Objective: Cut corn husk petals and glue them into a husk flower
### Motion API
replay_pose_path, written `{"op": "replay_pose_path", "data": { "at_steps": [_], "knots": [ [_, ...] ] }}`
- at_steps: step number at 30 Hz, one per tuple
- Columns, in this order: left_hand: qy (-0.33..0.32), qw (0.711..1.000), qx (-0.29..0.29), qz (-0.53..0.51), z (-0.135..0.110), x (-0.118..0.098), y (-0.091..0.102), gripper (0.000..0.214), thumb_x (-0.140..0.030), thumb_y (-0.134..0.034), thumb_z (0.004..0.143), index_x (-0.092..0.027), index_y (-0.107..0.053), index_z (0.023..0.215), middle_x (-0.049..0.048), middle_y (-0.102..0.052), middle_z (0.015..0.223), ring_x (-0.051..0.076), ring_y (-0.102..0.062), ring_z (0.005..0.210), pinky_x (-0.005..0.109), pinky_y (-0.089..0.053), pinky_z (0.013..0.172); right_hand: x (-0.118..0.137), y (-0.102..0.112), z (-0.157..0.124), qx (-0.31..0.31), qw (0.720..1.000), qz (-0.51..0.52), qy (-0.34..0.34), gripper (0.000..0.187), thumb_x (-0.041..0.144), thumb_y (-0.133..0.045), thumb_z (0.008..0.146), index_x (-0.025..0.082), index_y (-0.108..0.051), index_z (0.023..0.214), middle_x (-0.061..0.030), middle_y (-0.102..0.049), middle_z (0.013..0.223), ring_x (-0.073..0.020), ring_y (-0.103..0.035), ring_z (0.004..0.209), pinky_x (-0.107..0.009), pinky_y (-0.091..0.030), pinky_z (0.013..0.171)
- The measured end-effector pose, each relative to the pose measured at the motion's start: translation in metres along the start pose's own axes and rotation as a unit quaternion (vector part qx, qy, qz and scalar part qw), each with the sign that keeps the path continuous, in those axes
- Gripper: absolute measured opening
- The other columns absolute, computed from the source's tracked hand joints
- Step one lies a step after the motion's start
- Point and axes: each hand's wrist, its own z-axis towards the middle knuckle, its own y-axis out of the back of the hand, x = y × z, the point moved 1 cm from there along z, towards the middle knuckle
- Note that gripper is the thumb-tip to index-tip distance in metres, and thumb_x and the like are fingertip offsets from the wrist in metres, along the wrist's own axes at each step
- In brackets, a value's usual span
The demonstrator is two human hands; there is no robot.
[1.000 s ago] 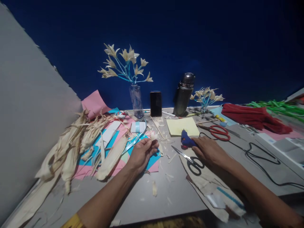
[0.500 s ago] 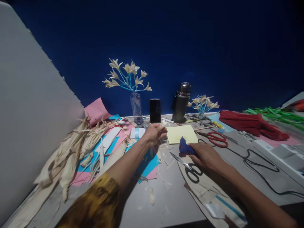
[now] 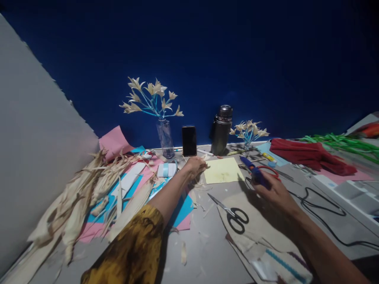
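Observation:
My right hand (image 3: 271,187) is wrapped round a blue glue gun (image 3: 257,173), raised over the table with its nozzle pointing up and to the left. My left hand (image 3: 196,167) reaches forward beside a yellow paper sheet (image 3: 223,171), fingers closed. Something pale shows at its fingertips, too small to make out. Black-handled scissors (image 3: 232,216) lie half open in front, partly on a beige cloth (image 3: 260,232). Behind the glue gun are red-handled scissors (image 3: 269,171), partly hidden.
Dried corn husks (image 3: 78,205) and coloured paper cover the left side. A glass vase (image 3: 166,138) with pale flowers, a phone (image 3: 189,141) and a flask (image 3: 222,132) stand along the wall. A black cord (image 3: 319,221), red cloth (image 3: 310,156) and white tray (image 3: 352,195) are at right.
My right hand has lifted the glue gun off the table by the yellow sheet and moved it right. My left hand stays near the sheet's left edge. The view has shifted slightly.

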Motion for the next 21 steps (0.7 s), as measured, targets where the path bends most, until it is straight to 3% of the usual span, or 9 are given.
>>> {"op": "replay_pose_path", "data": {
  "at_steps": [3,5,10,13,21],
  "knots": [
    [0.002,1.0,-0.006,0.012,-0.019,-0.016,0.0,0.014,-0.021,-0.072,0.087,-0.009,-0.067,0.09,0.0096,-0.069,0.088,0.014,-0.066,0.073,0.027,-0.056,0.068,0.005,0.009,-0.001,0.027,0.988,0.145,-0.054,0.052,0.064,-0.067,0.082,0.021,-0.069,0.113,-0.0099,-0.073,0.1,-0.0262,-0.067,0.09,-0.035,-0.052,0.078],
    [-0.013,1.0,-0.001,0.007,-0.041,-0.026,0.001,0.015,-0.016,-0.075,0.083,-0.009,-0.064,0.074,0.0064,-0.066,0.07,0.011,-0.062,0.059,0.022,-0.052,0.057,0.013,0.009,-0.001,0.059,0.975,0.207,-0.058,0.056,0.066,-0.067,0.082,0.02,-0.069,0.113,-0.0108,-0.073,0.098,-0.0229,-0.065,0.084,-0.033,-0.051,0.076],
    [-0.03,0.999,-0.007,-0.017,-0.105,-0.027,0.009,0.019,-0.015,-0.081,0.076,-0.011,-0.063,0.072,0.0044,-0.066,0.067,0.009,-0.06,0.055,0.019,-0.05,0.052,0.043,-0.005,0.002,0.222,0.957,0.189,0.002,0.06,0.066,-0.059,0.089,0.015,-0.069,0.12,-0.0104,-0.07,0.084,-0.0209,-0.059,0.077,-0.028,-0.044,0.061],
    [-0.035,0.998,-0.025,-0.044,-0.128,-0.017,0.016,0.018,-0.014,-0.082,0.073,-0.011,-0.064,0.074,0.0048,-0.068,0.068,0.01,-0.061,0.056,0.019,-0.051,0.053,0.058,-0.017,0.005,0.285,0.931,0.225,0.011,0.06,0.065,-0.061,0.088,0.014,-0.07,0.116,-0.0102,-0.067,0.082,-0.0192,-0.056,0.07,-0.027,-0.041,0.056],
    [-0.041,0.994,-0.01,-0.098,-0.138,-0.01,0.023,0.03,-0.017,-0.09,0.062,-0.011,-0.064,0.076,0.0055,-0.071,0.069,0.011,-0.064,0.058,0.02,-0.053,0.057,0.055,-0.037,0.008,0.304,0.927,0.221,-0.007,0.056,0.063,-0.061,0.089,0.011,-0.071,0.107,-0.0063,-0.059,0.076,-0.0145,-0.049,0.064,-0.024,-0.033,0.053]
  ]
}}
